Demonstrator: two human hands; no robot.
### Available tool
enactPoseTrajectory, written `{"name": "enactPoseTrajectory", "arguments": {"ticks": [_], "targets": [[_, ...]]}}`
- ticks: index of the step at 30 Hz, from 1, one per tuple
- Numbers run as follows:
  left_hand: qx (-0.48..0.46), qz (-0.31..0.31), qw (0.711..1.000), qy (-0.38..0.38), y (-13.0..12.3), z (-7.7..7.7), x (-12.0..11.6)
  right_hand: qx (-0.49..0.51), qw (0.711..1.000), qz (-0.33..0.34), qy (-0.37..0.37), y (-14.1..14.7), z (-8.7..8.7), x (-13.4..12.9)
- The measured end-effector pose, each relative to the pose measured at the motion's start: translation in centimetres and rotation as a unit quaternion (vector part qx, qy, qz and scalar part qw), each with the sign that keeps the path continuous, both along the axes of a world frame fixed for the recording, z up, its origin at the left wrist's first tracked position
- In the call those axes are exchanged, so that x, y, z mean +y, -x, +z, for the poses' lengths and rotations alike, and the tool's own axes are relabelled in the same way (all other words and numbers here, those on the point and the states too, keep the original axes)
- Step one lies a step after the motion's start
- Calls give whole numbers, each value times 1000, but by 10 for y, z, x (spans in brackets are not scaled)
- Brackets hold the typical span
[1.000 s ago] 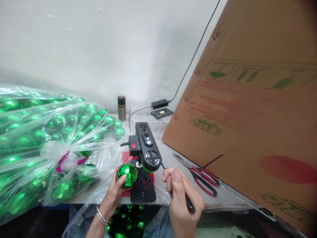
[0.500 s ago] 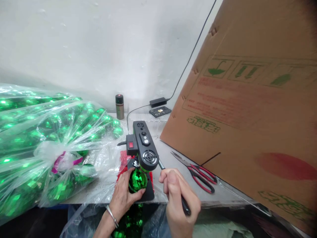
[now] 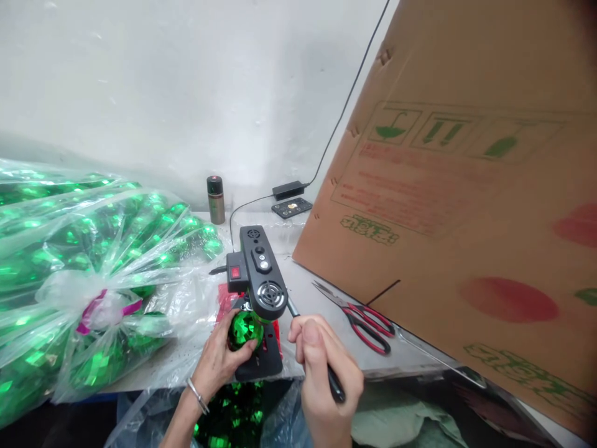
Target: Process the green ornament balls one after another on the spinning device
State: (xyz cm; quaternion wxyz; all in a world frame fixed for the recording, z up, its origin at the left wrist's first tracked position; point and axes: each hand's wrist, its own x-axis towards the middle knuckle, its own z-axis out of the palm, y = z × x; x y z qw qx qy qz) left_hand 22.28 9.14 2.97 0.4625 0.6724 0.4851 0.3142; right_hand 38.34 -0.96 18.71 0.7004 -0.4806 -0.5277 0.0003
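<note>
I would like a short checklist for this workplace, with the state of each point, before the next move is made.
1. Left hand has a grip on the green ball: ok.
2. Right hand is closed around the black handle: ok.
3. Ball is seated properly under the front end of the black machine: cannot tell, the contact is hidden.
4. Red switch is on: cannot tell, too small to read.
5. Scissors lie apart from both hands: ok.
6. Plastic bag is tied, with a purple strip at its neck: ok.
</note>
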Motion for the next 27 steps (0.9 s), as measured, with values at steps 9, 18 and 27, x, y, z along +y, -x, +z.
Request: {"name": "enactPoseTrajectory", "arguments": {"ticks": [9,18,27], "targets": [[-100,-8,987,122,10,16,23,-2,1000,3,-4,1,2,0],[-7,35,999,-11,-12,0,-6,-10,1000,4,-1,0,2,0],[-5,107,988,-112,-31,-14,-25,-10,1000,7,4,-1,0,-2]]}}
